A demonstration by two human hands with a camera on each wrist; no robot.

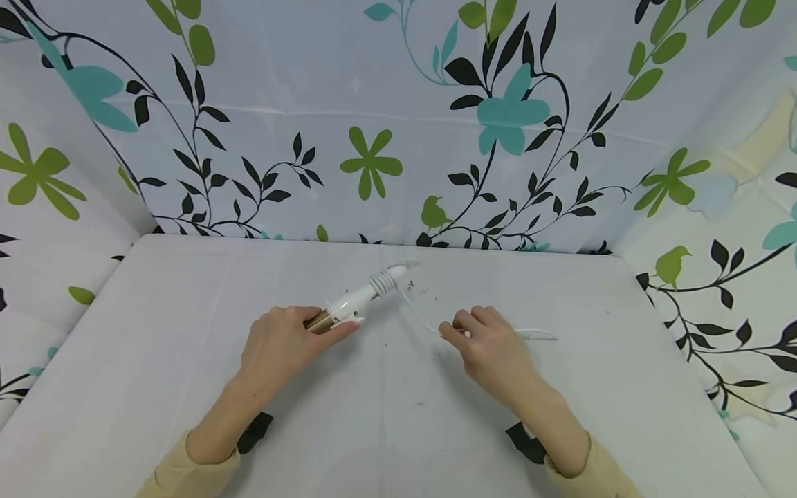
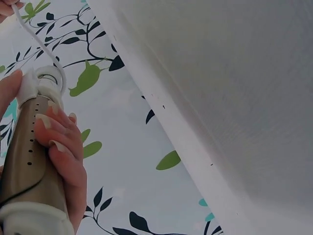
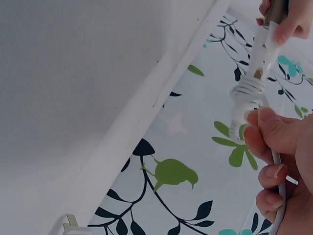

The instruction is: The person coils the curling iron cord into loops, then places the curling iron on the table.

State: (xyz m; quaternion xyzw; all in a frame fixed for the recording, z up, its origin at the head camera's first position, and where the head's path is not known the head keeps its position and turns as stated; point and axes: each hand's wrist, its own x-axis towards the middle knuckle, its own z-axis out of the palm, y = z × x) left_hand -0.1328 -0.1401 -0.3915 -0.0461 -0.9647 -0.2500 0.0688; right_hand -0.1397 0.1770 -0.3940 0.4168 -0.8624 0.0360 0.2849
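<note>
My left hand (image 1: pixel 280 346) grips a white and gold hair iron (image 1: pixel 351 302) around its gold barrel (image 2: pixel 29 142), which has a row of small holes. The iron slants up and away to the right. White cord (image 3: pixel 249 88) is wound in several turns around the far white handle. From there a free length of cord (image 1: pixel 411 308) runs across to my right hand (image 1: pixel 492 349), which pinches it between thumb and fingers. Past that hand the cord continues to the right. A plug (image 3: pixel 71 226) with metal prongs shows at the lower edge of the right wrist view.
A white-covered table (image 1: pixel 187 311) lies under both hands. Small dark crumbs (image 1: pixel 411 285) dot it near the iron's far end. Leaf-patterned curtains (image 1: pixel 373 83) surround it at the back and sides. Black pieces (image 1: pixel 526 443) show by both wrists.
</note>
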